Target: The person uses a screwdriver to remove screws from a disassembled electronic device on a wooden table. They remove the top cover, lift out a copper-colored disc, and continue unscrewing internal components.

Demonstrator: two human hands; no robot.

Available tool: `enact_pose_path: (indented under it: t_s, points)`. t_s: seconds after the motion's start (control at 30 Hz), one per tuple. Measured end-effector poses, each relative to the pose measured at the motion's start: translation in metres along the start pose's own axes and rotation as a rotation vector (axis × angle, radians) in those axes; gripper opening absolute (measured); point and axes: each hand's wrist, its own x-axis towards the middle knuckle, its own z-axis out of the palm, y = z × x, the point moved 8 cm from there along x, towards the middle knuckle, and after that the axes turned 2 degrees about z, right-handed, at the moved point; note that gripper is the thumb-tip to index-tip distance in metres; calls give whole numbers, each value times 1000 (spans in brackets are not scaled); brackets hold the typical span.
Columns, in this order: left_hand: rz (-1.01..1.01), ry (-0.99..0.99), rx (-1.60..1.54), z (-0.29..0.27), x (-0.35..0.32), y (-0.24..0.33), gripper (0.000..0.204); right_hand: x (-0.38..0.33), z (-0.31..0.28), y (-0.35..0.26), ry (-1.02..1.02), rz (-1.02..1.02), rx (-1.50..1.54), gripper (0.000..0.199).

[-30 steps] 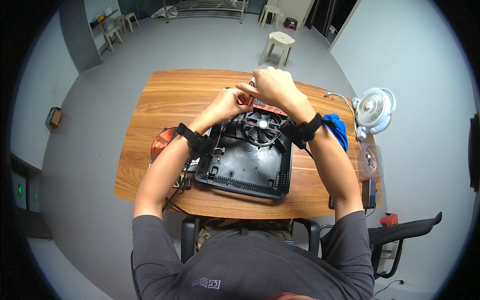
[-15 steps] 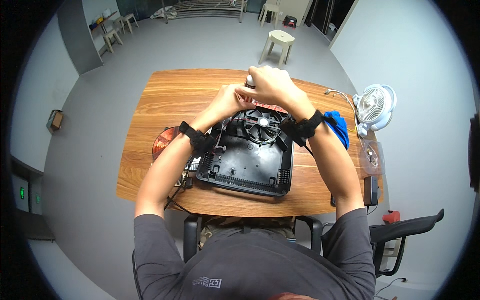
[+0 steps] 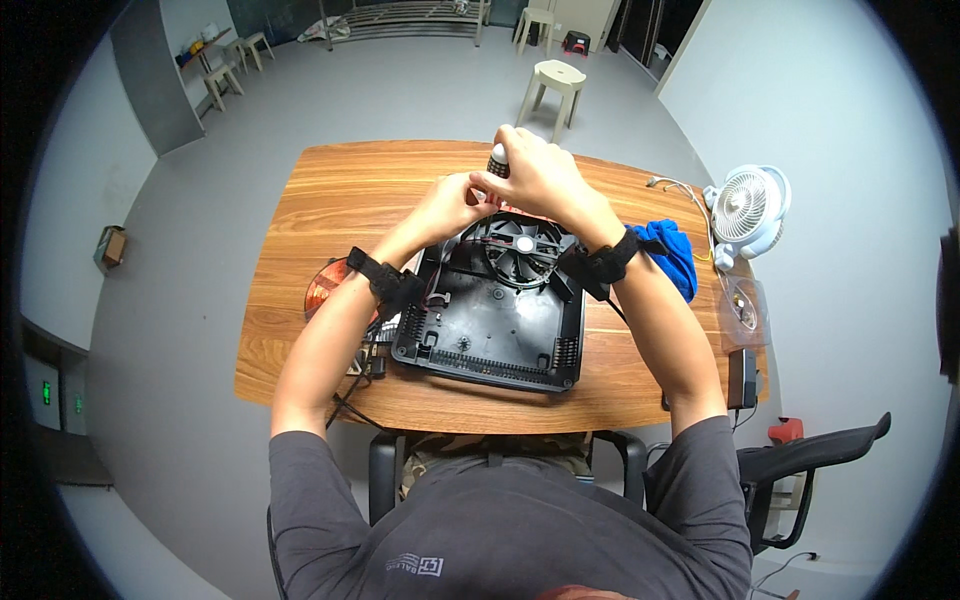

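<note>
The right hand (image 3: 540, 170) is closed around a small dark cylindrical tool (image 3: 497, 160) with a pale cap, its grip wrapped about the shaft so only the top shows above the fingers; the left hand (image 3: 455, 200) meets it from the left, fingertips pinched toward the lower part of the same tool, though whether they truly clamp it cannot be told; both hands hover above the far edge of the table (image 3: 330, 200), over the far end of a black plastic housing (image 3: 490, 320).

The housing is a shallow, roughly square open shell, matt black, with ribbed vent slots along its near edge and left side, small posts and moulded walls inside; a round black fan (image 3: 520, 248) with a pale hub sits in its far half, partly under the right wrist; the housing lies at the middle of the table, reaching close to the near edge.

Both wrists wear black straps; a copper-coloured coil (image 3: 325, 285) lies just left of the housing, partly hidden by the left forearm; a blue cloth (image 3: 675, 255) lies toward the right edge; a small white desk fan (image 3: 745, 210) stands beyond the right edge; a pale stool (image 3: 555, 85) stands on the floor past the far edge.
</note>
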Motion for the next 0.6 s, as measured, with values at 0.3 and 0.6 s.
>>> enact_pose_path:
  t_s: [0.3,0.6]
  points:
    - [83,18,112,-4,-4,19,27,-1,2,8,-77,53,228,48]
    - [37,2,43,-3,-5,3,34,-1,12,6,-21,95,202,46]
